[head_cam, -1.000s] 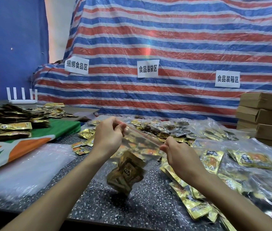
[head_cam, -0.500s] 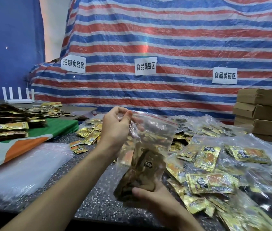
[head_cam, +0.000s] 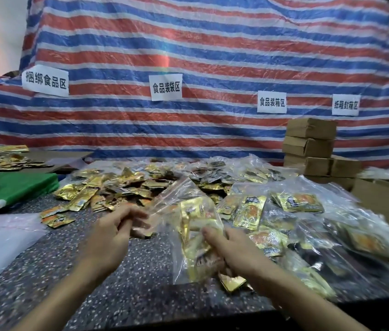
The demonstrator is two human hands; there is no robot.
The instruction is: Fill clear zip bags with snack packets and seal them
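A clear zip bag (head_cam: 192, 256) holding several gold snack packets hangs tilted just above the speckled table (head_cam: 122, 290). My right hand (head_cam: 233, 250) grips its lower body, thumb across the front. To the left of the bag, my left hand (head_cam: 111, 232) has relaxed fingers that reach towards the bag's left edge; whether they touch it is blurred. A heap of loose gold packets (head_cam: 117, 185) lies behind my hands.
Filled clear bags (head_cam: 298, 211) pile up on the right. A stack of empty bags (head_cam: 2, 237) lies at the left next to a green and orange cloth (head_cam: 17, 187). Cardboard boxes (head_cam: 309, 144) stand at the back right, with an open carton (head_cam: 386, 199) nearer.
My left hand let go of the bag's top and dropped lower. My right hand carried the filled bag down and to the right. The view shifted right.
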